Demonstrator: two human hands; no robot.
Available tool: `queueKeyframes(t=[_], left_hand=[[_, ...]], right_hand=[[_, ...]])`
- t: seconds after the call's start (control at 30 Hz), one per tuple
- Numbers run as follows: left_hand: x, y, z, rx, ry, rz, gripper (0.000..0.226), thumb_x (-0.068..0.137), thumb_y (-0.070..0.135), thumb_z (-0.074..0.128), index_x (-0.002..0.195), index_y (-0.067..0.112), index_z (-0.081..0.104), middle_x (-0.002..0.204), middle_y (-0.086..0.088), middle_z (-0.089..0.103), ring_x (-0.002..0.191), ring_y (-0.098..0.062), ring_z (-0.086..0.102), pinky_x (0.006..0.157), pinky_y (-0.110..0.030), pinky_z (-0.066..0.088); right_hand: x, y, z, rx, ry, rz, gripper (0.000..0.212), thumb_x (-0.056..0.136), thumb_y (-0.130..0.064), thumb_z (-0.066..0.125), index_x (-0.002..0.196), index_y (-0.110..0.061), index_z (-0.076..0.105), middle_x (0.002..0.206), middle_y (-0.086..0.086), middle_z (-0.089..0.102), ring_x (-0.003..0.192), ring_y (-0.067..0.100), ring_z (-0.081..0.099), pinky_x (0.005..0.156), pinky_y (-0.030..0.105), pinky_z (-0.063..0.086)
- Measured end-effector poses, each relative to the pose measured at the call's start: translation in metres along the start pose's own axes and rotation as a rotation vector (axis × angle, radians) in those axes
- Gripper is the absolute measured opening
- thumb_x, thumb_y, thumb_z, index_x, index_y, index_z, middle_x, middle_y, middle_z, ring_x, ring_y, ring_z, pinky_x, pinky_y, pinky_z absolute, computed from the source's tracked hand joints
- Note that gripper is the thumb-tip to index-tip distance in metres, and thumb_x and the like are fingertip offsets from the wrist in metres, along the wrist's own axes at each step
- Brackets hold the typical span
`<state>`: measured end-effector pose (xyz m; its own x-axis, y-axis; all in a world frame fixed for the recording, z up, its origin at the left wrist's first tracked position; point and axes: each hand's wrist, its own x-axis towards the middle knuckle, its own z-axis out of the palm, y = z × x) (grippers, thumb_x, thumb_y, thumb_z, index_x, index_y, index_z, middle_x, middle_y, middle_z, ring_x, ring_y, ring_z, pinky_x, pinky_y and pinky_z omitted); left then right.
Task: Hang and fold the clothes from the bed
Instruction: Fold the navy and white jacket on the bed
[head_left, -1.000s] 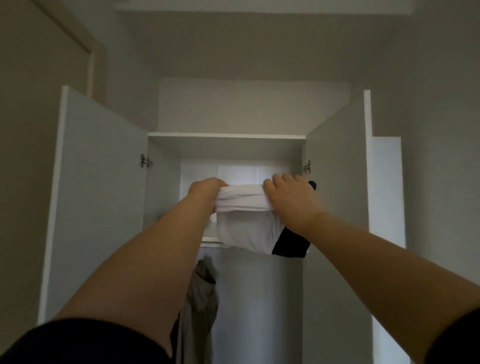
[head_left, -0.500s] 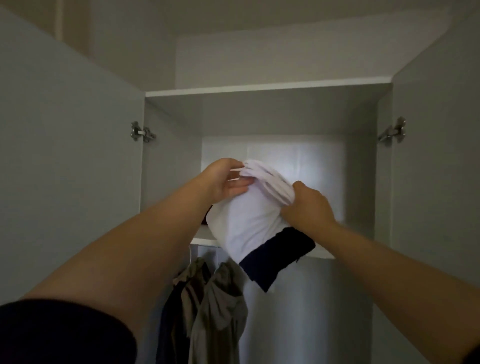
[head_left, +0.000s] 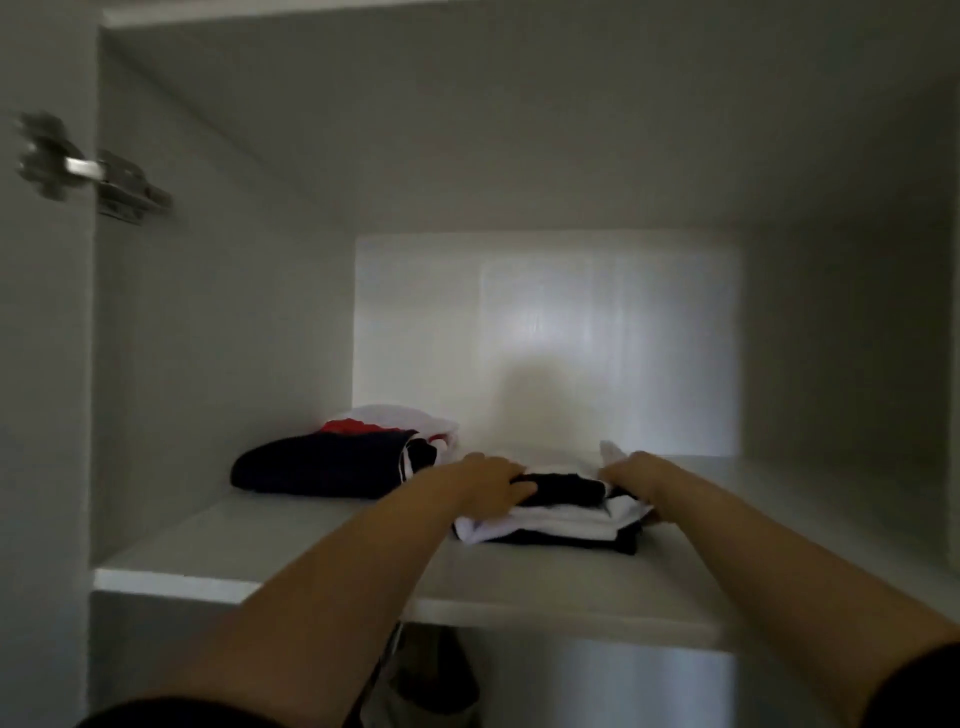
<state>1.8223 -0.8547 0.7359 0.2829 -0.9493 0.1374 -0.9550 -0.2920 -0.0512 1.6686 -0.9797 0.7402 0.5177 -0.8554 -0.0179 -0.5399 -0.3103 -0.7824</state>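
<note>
A folded white and navy garment (head_left: 558, 522) lies on the white wardrobe shelf (head_left: 291, 551), right of the middle. My left hand (head_left: 491, 486) rests on its left side with the fingers curled over the dark top fold. My right hand (head_left: 631, 473) holds its right side, fingers wrapped around the cloth's edge. Both arms reach up and forward into the cupboard.
A second folded pile (head_left: 332, 457), navy with white and red, sits on the shelf to the left, close to my left hand. A door hinge (head_left: 88, 169) juts out at the upper left. Hanging clothes (head_left: 431, 680) show below the shelf.
The garment was held up in front of the shelf and now lies flat on it. My view has moved closer and higher into the compartment.
</note>
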Motion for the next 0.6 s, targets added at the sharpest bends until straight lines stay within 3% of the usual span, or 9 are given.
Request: queueKeyframes(t=[0.07,0.1,0.17,0.23,0.33,0.43,0.6], left_hand=[[0.03,-0.015,0.021,0.0,0.019,-0.002,0.049,0.103,0.041,0.026,0.145,0.018,0.033,0.15,-0.008,0.034,0.136,-0.032,0.029,0.113,-0.042,0.022],[0.044,-0.023,0.025,-0.004,0.027,-0.003,0.051,0.103,0.044,0.024,0.146,0.018,0.031,0.151,-0.007,0.032,0.137,-0.033,0.027,0.113,-0.044,0.021],[0.068,-0.038,0.029,0.023,0.026,0.011,0.053,0.102,0.044,0.023,0.148,0.018,0.027,0.153,-0.007,0.03,0.139,-0.033,0.024,0.113,-0.044,0.021],[0.085,-0.048,0.032,0.062,0.035,0.023,0.053,0.103,0.043,0.023,0.15,0.018,0.023,0.154,-0.007,0.027,0.14,-0.031,0.023,0.114,-0.043,0.02],[0.096,-0.061,0.045,0.116,0.2,-0.02,0.051,0.103,0.042,0.026,0.147,0.017,0.029,0.151,-0.005,0.031,0.136,-0.028,0.029,0.107,-0.041,0.028],[0.101,-0.075,0.053,0.16,0.294,-0.038,0.049,0.102,0.037,0.031,0.145,0.014,0.03,0.15,-0.007,0.031,0.135,-0.026,0.03,0.107,-0.041,0.029],[0.101,-0.089,0.059,0.031,0.151,-0.056,0.064,0.1,0.038,0.04,0.152,0.015,0.012,0.16,-0.007,0.005,0.147,-0.025,0.004,0.118,-0.041,0.013]], right_hand=[[0.028,-0.004,0.005,-0.25,0.209,-0.212,0.078,0.088,-0.026,0.064,0.149,-0.009,0.018,0.141,0.019,0.039,0.124,0.034,0.043,0.098,0.037,0.04],[0.039,-0.009,0.008,-0.326,0.25,-0.351,0.078,0.089,-0.031,0.062,0.15,-0.013,0.018,0.146,0.016,0.035,0.131,0.033,0.037,0.103,0.037,0.035],[0.06,-0.022,0.018,-0.469,0.095,-0.533,0.065,0.093,-0.043,0.053,0.148,-0.019,0.026,0.146,0.011,0.038,0.13,0.028,0.039,0.103,0.031,0.034],[0.082,-0.028,0.032,-0.675,-0.163,-0.51,0.064,0.091,-0.053,0.052,0.144,-0.021,0.033,0.141,0.008,0.045,0.122,0.025,0.047,0.1,0.031,0.038],[0.116,-0.028,0.049,-0.972,-0.214,-0.465,0.088,0.083,-0.051,0.064,0.15,-0.022,0.014,0.144,0.01,0.035,0.126,0.03,0.042,0.105,0.041,0.039],[0.147,-0.032,0.058,-0.998,-0.174,-0.482,0.091,0.087,-0.048,0.061,0.151,-0.021,0.004,0.149,0.014,0.027,0.132,0.034,0.036,0.108,0.042,0.035],[0.18,-0.033,0.08,-0.814,-0.027,-0.609,0.077,0.087,-0.037,0.062,0.148,-0.014,0.021,0.14,0.015,0.039,0.124,0.033,0.045,0.102,0.041,0.04]])
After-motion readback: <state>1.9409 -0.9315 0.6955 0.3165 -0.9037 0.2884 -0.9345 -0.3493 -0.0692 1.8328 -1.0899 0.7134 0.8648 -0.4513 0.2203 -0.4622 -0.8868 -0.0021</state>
